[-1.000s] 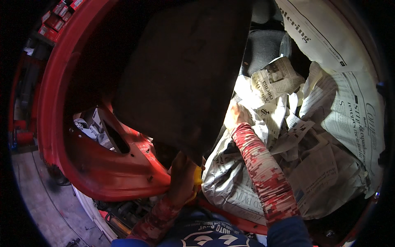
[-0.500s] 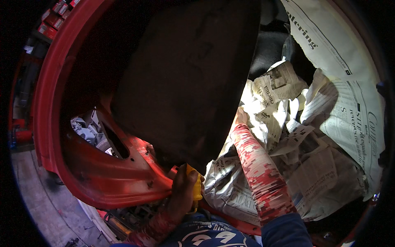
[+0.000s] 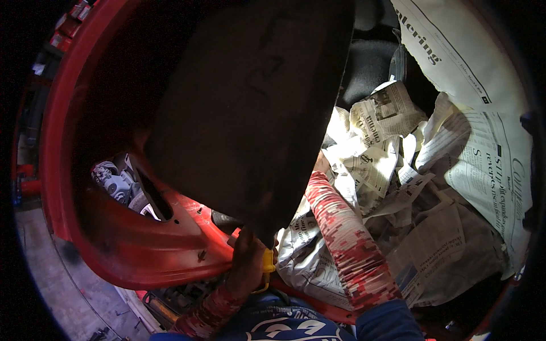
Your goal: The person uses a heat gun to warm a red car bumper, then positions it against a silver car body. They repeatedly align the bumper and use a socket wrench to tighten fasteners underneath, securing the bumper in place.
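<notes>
At far left, small red boxes (image 3: 62,40) are stacked in shadow. To their right, a curved red metal body part (image 3: 165,250) is seen, with grey parts (image 3: 122,184) visible through a cut-out. The middle is filled by a large dark panel (image 3: 244,113), its narrower end pointing near. Just beneath that end, a yellow object (image 3: 268,260) is gripped by the curled left hand (image 3: 249,258); whether the panel is touched too cannot be told. Farther right, the right hand (image 3: 322,163) is partly hidden behind the panel's edge, beside crumpled newspaper (image 3: 375,165); whether anything is pinched cannot be told. The right side is lined with flatter newspaper sheets (image 3: 483,148). The loose paper could be torn or dragged if caught by the patterned right sleeve (image 3: 352,244); the red metal could be scratched if knocked by the yellow object.
</notes>
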Motion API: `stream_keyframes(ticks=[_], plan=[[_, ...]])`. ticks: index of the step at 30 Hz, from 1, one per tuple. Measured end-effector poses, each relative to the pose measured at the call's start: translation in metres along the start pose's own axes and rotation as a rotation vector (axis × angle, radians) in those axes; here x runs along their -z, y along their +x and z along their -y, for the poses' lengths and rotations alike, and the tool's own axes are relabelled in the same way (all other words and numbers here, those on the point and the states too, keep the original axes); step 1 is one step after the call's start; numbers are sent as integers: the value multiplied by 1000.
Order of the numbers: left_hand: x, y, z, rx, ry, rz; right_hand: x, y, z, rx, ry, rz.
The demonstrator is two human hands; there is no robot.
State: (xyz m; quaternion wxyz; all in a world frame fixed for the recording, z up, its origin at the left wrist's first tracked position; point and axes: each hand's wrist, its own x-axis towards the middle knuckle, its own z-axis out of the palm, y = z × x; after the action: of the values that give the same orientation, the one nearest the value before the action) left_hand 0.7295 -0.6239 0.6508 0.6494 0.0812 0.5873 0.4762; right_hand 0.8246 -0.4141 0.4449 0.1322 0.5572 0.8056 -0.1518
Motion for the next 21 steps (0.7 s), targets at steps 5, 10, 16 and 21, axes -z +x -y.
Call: stream_keyframes(ticks=[5,10,16,21], plan=[[0,2,1,-8,-20,-7,2,1,3,-9,166,-5],[0,0,-5,-32,92,18,27,-10,5,1,424,-12],[-4,-9,-6,-52,146,-69,44,-37,3,307,662,-598],[-15,-23,-11,-155,169,86,65,-139,-3,347,944,-495]])
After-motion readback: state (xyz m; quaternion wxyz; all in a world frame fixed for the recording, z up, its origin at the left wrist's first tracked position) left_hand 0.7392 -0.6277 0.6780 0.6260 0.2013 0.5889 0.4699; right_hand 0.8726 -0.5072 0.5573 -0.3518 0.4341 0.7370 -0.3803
